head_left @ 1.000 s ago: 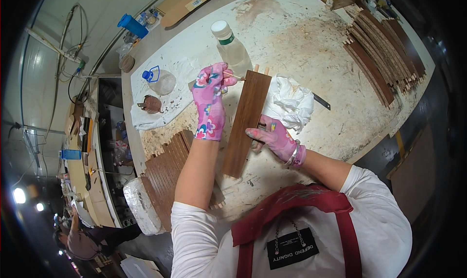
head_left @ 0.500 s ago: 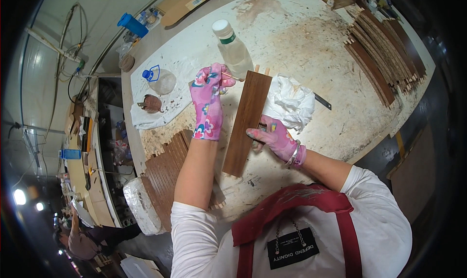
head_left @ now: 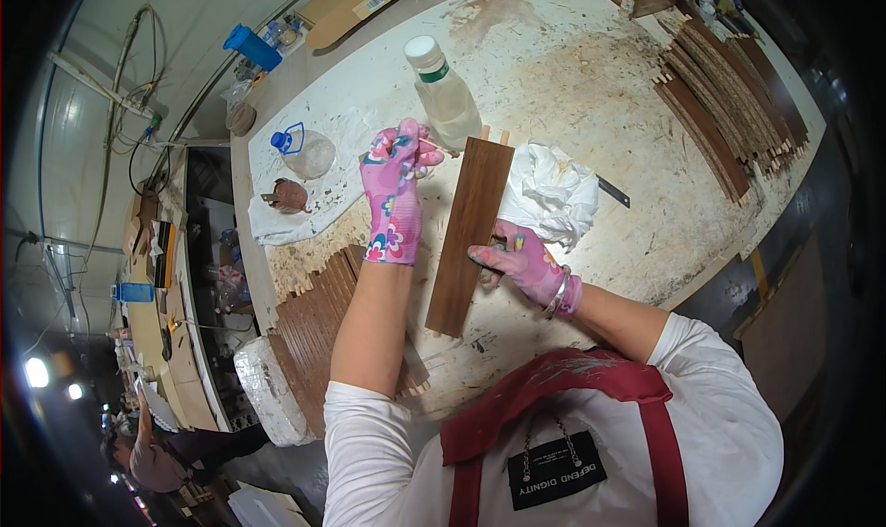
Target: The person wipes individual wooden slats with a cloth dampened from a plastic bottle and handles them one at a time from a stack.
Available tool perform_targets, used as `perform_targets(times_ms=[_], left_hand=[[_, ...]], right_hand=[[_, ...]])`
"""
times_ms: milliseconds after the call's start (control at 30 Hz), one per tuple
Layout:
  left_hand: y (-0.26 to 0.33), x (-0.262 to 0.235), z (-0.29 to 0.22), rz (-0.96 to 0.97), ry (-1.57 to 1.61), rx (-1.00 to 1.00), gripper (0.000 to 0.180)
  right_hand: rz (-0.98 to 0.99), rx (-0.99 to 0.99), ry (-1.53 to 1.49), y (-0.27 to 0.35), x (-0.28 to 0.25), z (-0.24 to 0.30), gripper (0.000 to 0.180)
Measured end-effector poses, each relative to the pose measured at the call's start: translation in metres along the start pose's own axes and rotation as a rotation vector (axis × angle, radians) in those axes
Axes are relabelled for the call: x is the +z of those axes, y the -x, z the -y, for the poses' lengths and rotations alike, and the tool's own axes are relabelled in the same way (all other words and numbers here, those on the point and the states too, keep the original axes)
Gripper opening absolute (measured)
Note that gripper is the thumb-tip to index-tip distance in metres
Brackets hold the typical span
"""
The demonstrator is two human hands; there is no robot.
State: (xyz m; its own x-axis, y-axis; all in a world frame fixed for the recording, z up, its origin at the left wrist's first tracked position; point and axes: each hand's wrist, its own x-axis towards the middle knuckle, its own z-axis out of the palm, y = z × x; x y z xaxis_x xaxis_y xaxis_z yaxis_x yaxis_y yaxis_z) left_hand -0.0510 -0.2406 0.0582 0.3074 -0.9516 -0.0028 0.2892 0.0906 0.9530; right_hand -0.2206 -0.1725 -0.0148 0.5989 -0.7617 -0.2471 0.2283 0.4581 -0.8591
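Long dark-brown wooden slat [head_left: 469, 234] lies flat on the stained white worktop [head_left: 591, 84], running from near the person's chest away toward a clear plastic bottle with a white cap [head_left: 441, 89]; pale dowel pegs stick out of its far end. Right hand [head_left: 521, 257], in a pink flowered glove, presses on the slat's right edge about midway, fingers curled against it. Left hand [head_left: 395, 181], same kind of glove, is raised just left of the slat's far end, fingers pinched shut on a thin pale stick [head_left: 434, 146]. Crumpled white cloth [head_left: 552, 190] sits just right of the slat. Stack of similar dark slats [head_left: 318, 329] under the left forearm; another row of dark slats [head_left: 729, 93] well apart at far right. Small round bottle with a blue cap [head_left: 303, 150] stands to the left.
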Motion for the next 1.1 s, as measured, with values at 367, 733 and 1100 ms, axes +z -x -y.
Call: perform_targets(times_ms=[367, 733, 1100], left_hand=[[-0.003, -0.005, 0.004, -0.023, -0.03, -0.05, 0.018], [-0.081, -0.141, 0.035, -0.261, -0.332, 0.156, 0.023], [-0.034, -0.152, -0.014, -0.019, -0.786, 0.112, 0.03]], right_hand=[[-0.028, 0.031, 0.071, -0.002, -0.002, 0.0, 0.057], [-0.106, 0.004, -0.058, -0.004, -0.013, -0.012, 0.05], [-0.137, -0.035, -0.106, -0.008, -0.011, 0.011, 0.042]])
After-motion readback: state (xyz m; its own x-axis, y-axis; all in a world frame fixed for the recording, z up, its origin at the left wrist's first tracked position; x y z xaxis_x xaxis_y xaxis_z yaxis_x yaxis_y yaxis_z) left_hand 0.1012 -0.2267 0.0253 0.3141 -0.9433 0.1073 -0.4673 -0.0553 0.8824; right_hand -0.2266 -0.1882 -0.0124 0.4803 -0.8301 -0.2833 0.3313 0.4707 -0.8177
